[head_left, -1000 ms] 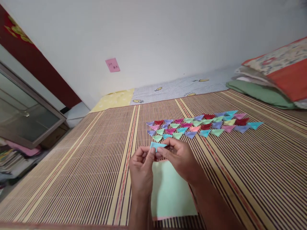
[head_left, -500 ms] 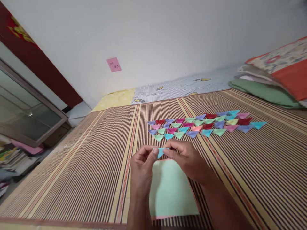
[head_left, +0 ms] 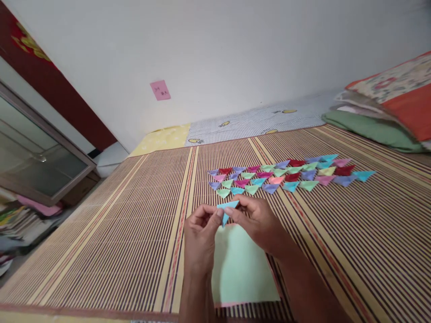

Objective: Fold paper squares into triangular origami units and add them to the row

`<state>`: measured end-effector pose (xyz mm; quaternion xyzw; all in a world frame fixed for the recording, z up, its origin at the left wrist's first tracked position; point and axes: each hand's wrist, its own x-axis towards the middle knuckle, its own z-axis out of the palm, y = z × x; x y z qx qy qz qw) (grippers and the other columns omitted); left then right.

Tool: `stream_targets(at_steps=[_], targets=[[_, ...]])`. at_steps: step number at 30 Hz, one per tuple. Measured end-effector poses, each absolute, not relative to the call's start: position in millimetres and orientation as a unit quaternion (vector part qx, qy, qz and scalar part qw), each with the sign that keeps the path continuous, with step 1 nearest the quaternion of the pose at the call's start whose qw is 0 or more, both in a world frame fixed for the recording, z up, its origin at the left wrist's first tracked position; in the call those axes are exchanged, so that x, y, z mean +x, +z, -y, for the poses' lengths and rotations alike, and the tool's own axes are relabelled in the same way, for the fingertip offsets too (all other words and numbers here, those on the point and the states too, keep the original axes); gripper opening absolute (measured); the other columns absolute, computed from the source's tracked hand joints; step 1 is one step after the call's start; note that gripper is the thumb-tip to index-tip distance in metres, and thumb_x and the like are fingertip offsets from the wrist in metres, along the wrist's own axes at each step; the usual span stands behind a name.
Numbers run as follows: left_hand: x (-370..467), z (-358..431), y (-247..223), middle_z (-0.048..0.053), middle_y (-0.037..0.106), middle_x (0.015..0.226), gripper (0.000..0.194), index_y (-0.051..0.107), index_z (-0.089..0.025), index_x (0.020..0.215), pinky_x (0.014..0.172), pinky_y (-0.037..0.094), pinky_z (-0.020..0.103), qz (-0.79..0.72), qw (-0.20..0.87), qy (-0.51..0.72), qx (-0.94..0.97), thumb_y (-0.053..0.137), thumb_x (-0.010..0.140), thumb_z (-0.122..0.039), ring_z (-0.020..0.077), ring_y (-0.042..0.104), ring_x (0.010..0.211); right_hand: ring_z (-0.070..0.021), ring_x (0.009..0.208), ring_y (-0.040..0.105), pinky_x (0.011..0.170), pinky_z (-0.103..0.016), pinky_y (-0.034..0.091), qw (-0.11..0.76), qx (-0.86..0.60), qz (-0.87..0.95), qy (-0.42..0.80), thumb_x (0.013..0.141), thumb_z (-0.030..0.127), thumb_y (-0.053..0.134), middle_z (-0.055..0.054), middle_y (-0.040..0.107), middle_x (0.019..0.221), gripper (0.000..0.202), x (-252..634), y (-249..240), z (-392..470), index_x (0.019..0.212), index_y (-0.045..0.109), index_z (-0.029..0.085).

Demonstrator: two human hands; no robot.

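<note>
A small blue folded paper triangle [head_left: 227, 205] is held in the air, its long edge up and its point down. My left hand [head_left: 204, 224] pinches its left side between thumb and fingers. On the right side, my right hand [head_left: 257, 220] grips it the same way, thumb across the front. Below both hands lies a pale green sheet of paper [head_left: 245, 269] with a pinkish edge, partly covered by my wrists. Just beyond my hands, several rows of folded paper triangles [head_left: 270, 188] in blue, green, red, pink, purple and yellow lie on the mat.
A striped bamboo mat [head_left: 134, 233] covers the bed. Folded bedding [head_left: 373, 130] is piled at the far right against the wall. A pink note [head_left: 160, 90] sticks to the wall. At left stand a glass-fronted cabinet door [head_left: 37, 143] and stacked papers [head_left: 23, 224].
More of the blue paper triangle's face now shows between my hands. My right thumb has shifted slightly left and down across it, and the right fingers sit at its upper corner.
</note>
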<state>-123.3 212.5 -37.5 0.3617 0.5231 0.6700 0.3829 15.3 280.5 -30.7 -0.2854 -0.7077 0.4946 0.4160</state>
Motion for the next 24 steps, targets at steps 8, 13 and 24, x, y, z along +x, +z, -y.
stream_targets(at_steps=[8, 13, 24], targets=[[-124, -212, -34, -0.001, 0.063, 0.067, 0.017, 0.072, -0.017, 0.075, 0.065, 0.044, 0.023, -0.521, 0.394, 0.651, 0.388, 0.077, 0.083, -0.03, 0.0115, 0.055, 0.066, -0.0121, 0.06, 0.043, 0.056, -0.026, 0.033, 0.386, -0.267, 0.709, 0.526, 0.093, 0.036, 0.061, 0.005, 0.046, 0.061, 0.033, 18, -33, -284, 0.066, 0.055, 0.019], [-120, -213, -40, -0.002, 0.061, 0.064, 0.019, 0.07, -0.017, 0.073, 0.064, 0.045, 0.023, -0.503, 0.349, 0.715, 0.337, 0.079, 0.082, -0.031, 0.0116, 0.054, 0.063, -0.012, 0.06, 0.046, 0.057, -0.026, 0.035, 0.365, -0.242, 0.707, 0.556, 0.092, 0.034, 0.062, 0.004, 0.051, 0.063, 0.028, 17, -34, -285, 0.068, 0.058, 0.019], [-114, -217, -38, -0.001, 0.062, 0.063, 0.024, 0.068, -0.015, 0.072, 0.059, 0.046, 0.022, -0.478, 0.385, 0.74, 0.273, 0.085, 0.074, -0.032, 0.0109, 0.056, 0.06, -0.012, 0.06, 0.04, 0.054, -0.026, 0.03, 0.358, -0.27, 0.739, 0.504, 0.087, 0.022, 0.056, 0.005, 0.042, 0.062, 0.023, 15, -28, -276, 0.066, 0.047, 0.021]])
